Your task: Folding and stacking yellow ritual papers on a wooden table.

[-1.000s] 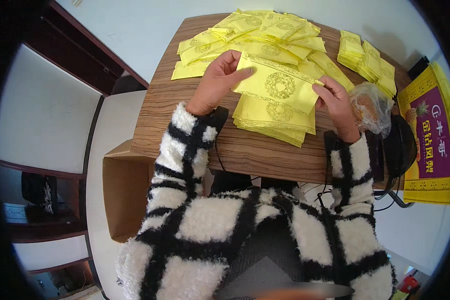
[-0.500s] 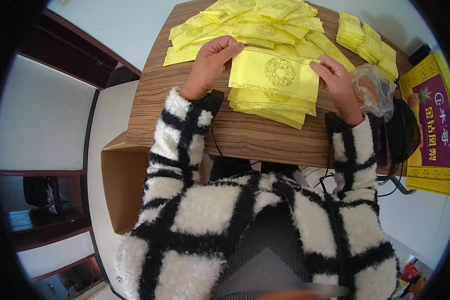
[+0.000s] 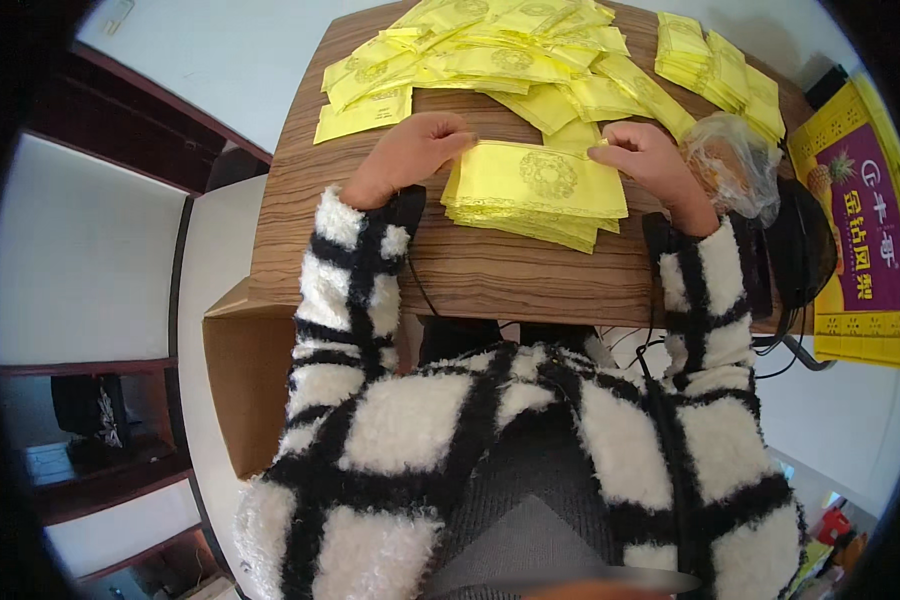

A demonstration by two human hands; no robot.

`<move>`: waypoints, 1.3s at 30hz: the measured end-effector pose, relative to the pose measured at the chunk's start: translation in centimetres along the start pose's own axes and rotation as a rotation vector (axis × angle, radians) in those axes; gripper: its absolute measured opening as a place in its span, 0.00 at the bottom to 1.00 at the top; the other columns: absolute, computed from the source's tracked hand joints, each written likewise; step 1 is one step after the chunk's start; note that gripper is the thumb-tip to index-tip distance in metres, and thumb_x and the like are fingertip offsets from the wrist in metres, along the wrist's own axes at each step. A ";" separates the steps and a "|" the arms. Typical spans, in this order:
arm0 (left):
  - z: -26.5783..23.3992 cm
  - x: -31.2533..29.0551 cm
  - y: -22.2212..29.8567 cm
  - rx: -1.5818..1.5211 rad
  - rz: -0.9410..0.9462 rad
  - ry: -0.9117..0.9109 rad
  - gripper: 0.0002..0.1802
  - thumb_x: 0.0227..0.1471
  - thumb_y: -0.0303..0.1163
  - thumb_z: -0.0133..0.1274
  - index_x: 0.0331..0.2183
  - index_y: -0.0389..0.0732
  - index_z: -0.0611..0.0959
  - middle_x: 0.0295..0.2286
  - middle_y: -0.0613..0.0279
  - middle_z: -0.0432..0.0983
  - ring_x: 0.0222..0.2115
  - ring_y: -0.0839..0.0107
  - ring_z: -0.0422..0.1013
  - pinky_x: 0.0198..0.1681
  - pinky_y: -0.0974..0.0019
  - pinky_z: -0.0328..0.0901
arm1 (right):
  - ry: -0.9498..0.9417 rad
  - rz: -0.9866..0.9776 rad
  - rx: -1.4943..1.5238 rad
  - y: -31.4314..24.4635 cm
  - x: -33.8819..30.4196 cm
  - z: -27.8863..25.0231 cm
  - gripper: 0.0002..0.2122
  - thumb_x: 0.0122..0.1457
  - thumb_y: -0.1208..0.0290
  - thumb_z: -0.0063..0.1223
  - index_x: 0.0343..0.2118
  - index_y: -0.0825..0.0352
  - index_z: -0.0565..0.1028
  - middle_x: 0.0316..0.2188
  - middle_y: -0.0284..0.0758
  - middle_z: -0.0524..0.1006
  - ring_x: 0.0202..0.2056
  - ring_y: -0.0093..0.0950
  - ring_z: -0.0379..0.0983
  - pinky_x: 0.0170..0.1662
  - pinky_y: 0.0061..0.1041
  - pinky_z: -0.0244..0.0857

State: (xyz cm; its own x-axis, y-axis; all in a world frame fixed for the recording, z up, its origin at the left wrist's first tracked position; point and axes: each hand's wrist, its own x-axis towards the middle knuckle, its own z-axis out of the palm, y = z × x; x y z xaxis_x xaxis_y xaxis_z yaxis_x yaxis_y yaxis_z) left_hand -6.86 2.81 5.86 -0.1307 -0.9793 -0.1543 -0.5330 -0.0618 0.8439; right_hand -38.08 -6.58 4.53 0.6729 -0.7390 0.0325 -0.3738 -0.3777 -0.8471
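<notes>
A yellow printed packet (image 3: 544, 177) with a round ornament is stretched between my hands over a neat stack of similar packets (image 3: 540, 226). My left hand (image 3: 412, 152) pinches its upper left corner. Its upper right corner is between the thumb and fingers of my right hand (image 3: 652, 166). The packet's lower part lies along the top of the stack; whether it rests fully on it I cannot tell. Beyond my hands spreads a loose heap of the same yellow packets (image 3: 505, 60).
Smaller packet stacks (image 3: 720, 72) stand at the far right of the wood-grain table (image 3: 370, 262). A clear plastic bag (image 3: 732, 170) and a black rounded object (image 3: 805, 240) lie beside my right forearm. A yellow and purple carton (image 3: 860, 215) is at right, a cardboard box (image 3: 245, 385) below the left edge.
Both hands have come down and nearer to me with the packet, from raised above the stack to its top. Both hold the packet's corners in both frames. The view has shifted slightly.
</notes>
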 end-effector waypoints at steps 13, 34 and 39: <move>3.5 -1.1 3.0 0.597 0.637 0.213 0.48 0.33 0.50 0.71 0.54 0.39 0.70 0.48 0.48 0.71 0.52 0.54 0.66 0.59 0.55 0.56 | -0.052 0.054 -0.046 -1.8 -0.1 -0.5 0.14 0.57 0.67 0.56 0.19 0.68 0.68 0.16 0.21 0.62 0.21 0.12 0.55 0.24 0.19 0.49; 4.6 -0.4 2.5 0.573 0.470 -0.005 0.47 0.33 0.39 0.70 0.56 0.44 0.67 0.50 0.53 0.69 0.52 0.52 0.66 0.55 0.57 0.62 | -0.178 0.185 -0.156 -1.3 -0.9 -3.0 0.19 0.60 0.58 0.48 0.21 0.70 0.72 0.15 0.30 0.69 0.18 0.21 0.65 0.24 0.23 0.59; 4.8 -0.4 2.5 0.546 0.459 -0.024 0.49 0.32 0.39 0.70 0.57 0.44 0.66 0.49 0.53 0.70 0.52 0.53 0.65 0.55 0.56 0.61 | -0.152 0.148 -0.157 -0.4 -0.7 -2.4 0.18 0.62 0.59 0.48 0.20 0.68 0.69 0.15 0.26 0.66 0.17 0.18 0.60 0.21 0.20 0.54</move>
State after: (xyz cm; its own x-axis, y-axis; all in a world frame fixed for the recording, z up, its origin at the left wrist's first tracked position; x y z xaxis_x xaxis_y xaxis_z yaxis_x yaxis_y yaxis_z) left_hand -12.13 3.96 5.55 -0.4571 -0.8786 0.1385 -0.7613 0.4670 0.4498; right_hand -39.97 -7.31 6.12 0.6871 -0.7049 -0.1761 -0.5621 -0.3620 -0.7437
